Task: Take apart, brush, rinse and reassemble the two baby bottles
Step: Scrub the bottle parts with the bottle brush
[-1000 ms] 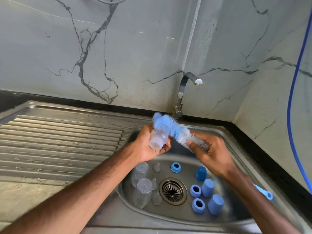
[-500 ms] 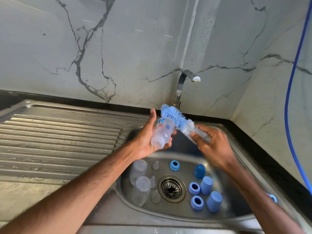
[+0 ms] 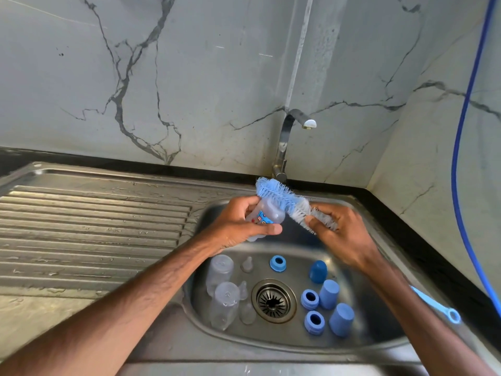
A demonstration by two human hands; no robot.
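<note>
Over the steel sink point(image 3: 360, 210) my left hand point(image 3: 238, 223) grips a clear baby bottle point(image 3: 267, 215) with a coloured label, held on its side. My right hand point(image 3: 339, 234) holds a blue and white bottle brush point(image 3: 282, 199) by its bristled shaft, the blue head lying across the bottle's far end. In the basin lie two clear bottles point(image 3: 223, 302), clear teats point(image 3: 247, 264), blue collar rings point(image 3: 310, 299) and blue caps point(image 3: 329, 294).
The tap point(image 3: 287, 137) stands behind the basin, no water running. A ribbed wet draining board point(image 3: 89, 226) stretches left. A small blue brush handle point(image 3: 436, 305) lies on the right rim. A blue hose point(image 3: 461, 158) hangs down the right wall. The drain point(image 3: 273, 300) is in the basin's middle.
The bottle has turned in my left hand, its label now facing me, and my fingers have closed round it. The brush has slid along the bottle's outside.
</note>
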